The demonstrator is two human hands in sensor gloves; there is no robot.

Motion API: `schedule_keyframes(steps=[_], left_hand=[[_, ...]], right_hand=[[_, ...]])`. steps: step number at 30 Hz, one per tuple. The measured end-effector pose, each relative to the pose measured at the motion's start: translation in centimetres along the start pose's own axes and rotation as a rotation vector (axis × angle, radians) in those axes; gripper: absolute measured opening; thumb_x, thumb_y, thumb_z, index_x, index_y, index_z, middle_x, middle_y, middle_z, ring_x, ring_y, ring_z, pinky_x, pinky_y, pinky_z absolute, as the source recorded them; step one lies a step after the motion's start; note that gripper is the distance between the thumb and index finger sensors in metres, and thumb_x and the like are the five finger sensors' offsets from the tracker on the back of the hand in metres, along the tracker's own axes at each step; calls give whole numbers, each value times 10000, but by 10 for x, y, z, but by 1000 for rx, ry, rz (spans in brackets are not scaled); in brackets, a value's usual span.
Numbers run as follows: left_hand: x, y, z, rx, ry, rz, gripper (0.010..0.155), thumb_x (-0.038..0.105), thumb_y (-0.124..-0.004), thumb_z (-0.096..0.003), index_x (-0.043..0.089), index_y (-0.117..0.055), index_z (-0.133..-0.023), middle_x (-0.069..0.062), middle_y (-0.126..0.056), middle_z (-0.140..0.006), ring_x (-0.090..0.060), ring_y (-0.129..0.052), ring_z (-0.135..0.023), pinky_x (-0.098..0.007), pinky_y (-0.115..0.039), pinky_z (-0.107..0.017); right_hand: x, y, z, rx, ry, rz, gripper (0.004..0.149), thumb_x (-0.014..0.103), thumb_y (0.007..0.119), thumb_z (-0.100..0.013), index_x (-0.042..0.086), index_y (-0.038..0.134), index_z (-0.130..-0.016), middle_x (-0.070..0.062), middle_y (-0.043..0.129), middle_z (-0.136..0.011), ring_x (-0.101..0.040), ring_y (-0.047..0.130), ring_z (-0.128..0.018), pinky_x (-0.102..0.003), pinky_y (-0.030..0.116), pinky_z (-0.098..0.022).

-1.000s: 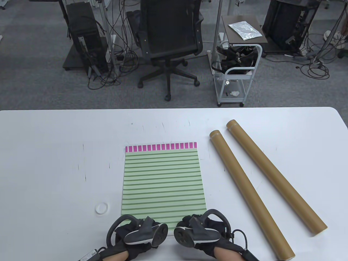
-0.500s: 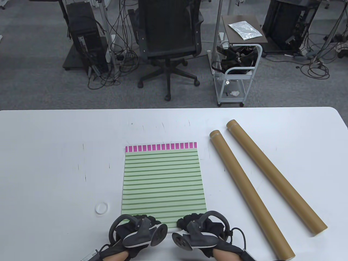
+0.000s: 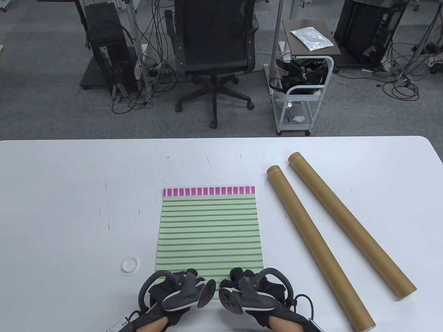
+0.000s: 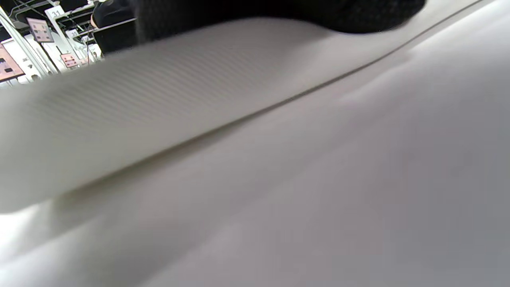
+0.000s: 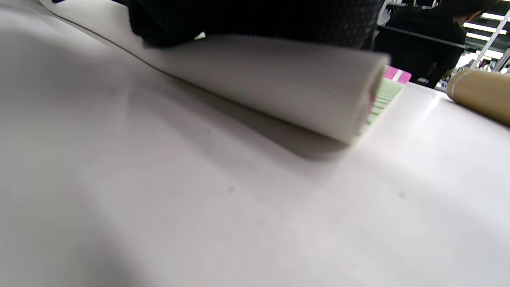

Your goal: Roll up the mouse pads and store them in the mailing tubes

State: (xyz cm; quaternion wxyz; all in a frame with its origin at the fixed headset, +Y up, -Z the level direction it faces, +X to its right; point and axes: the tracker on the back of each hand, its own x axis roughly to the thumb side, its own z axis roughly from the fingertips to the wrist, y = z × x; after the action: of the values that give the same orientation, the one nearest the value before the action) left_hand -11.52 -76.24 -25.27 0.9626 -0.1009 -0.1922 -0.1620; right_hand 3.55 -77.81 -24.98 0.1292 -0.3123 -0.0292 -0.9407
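Observation:
A green-striped mouse pad (image 3: 209,231) with a pink band at its far edge lies in the middle of the white table (image 3: 69,193). Its near edge is curled over into a short roll. My left hand (image 3: 185,278) and right hand (image 3: 240,276) both grip that roll, side by side at the front edge. The left wrist view shows the pad's white underside (image 4: 159,99) curving up under my gloved fingers (image 4: 279,12). The right wrist view shows the roll's open end (image 5: 358,95) under my fingers (image 5: 255,20). Two brown mailing tubes (image 3: 311,238) (image 3: 349,221) lie diagonally to the right.
A small white round cap (image 3: 129,265) lies on the table left of the pad. A tube's end shows in the right wrist view (image 5: 478,95). An office chair (image 3: 214,52) and a cart (image 3: 301,90) stand beyond the table's far edge.
Both hands have moved a little forward and rolled the pad's near edge over. The pad has slid slightly to the right and toward me.

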Motion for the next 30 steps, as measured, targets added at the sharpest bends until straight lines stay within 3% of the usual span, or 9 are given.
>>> schedule_keyframes(steps=[3,6,7,9,13,15,17,26,30], left_hand=[[1,0,0,36,17,-26,381,419,-688,-371,475,-725,-746,148,-753,-842,-82,-864,-701,-282,-782,-623],[0,1,0,11,8,-35,386,426,-682,-372,480,-711,-754,136,-841,-731,-57,-922,-518,-219,-835,-445],[-4,-1,-3,-15,-11,-11,393,433,-670,-378,489,-693,-766,135,-846,-733,-48,-926,-510,-196,-838,-425],[-8,-2,-4,-46,-33,37,416,435,-662,-383,481,-666,-797,122,-841,-748,-48,-925,-516,-187,-838,-427],[-1,-1,-1,-18,-77,-38,404,409,-663,-406,463,-607,-802,136,-790,-805,-37,-933,-558,-192,-863,-467],[1,-1,0,6,-84,-77,407,406,-659,-411,467,-612,-811,141,-798,-812,-31,-936,-574,-189,-868,-483],[2,-1,2,12,-101,-76,415,400,-665,-418,463,-607,-825,134,-801,-823,-27,-939,-599,-191,-871,-507],[-6,-2,8,72,-148,-19,414,428,-710,-427,451,-677,-839,133,-831,-843,-49,-960,-680,-215,-877,-562],[-4,0,20,126,-164,-79,448,454,-706,-415,408,-734,-860,125,-742,-964,-106,-878,-867,-302,-803,-674]], right_hand=[[2,-3,1,-39,-14,61,450,286,693,-445,337,678,-891,58,774,-762,-143,872,-492,-296,832,-379],[0,-1,1,-49,-13,26,477,292,703,-445,329,650,-918,64,797,-756,-138,885,-465,-272,832,-367],[-4,-1,3,-83,14,-12,534,307,712,-441,305,564,-954,81,797,-771,-130,899,-477,-261,837,-379],[-11,-1,4,-52,36,-117,477,291,738,-452,347,574,-897,63,784,-799,-150,902,-512,-270,829,-402],[-14,-3,3,-5,20,-168,389,275,766,-450,329,720,-833,47,805,-810,-171,903,-534,-288,826,-416],[-15,-5,3,4,8,-156,403,330,749,-450,302,729,-851,35,820,-825,-178,903,-552,-290,824,-429],[-13,-6,3,45,-16,-173,538,466,774,-396,263,713,-890,-2,805,-859,-211,887,-586,-317,807,-455],[-3,-5,5,-50,20,-28,452,384,765,-408,267,728,-843,22,839,-800,-193,908,-541,-313,824,-422],[-1,-6,3,-48,15,-10,438,355,748,-408,249,741,-833,10,855,-784,-200,923,-535,-320,834,-417]])
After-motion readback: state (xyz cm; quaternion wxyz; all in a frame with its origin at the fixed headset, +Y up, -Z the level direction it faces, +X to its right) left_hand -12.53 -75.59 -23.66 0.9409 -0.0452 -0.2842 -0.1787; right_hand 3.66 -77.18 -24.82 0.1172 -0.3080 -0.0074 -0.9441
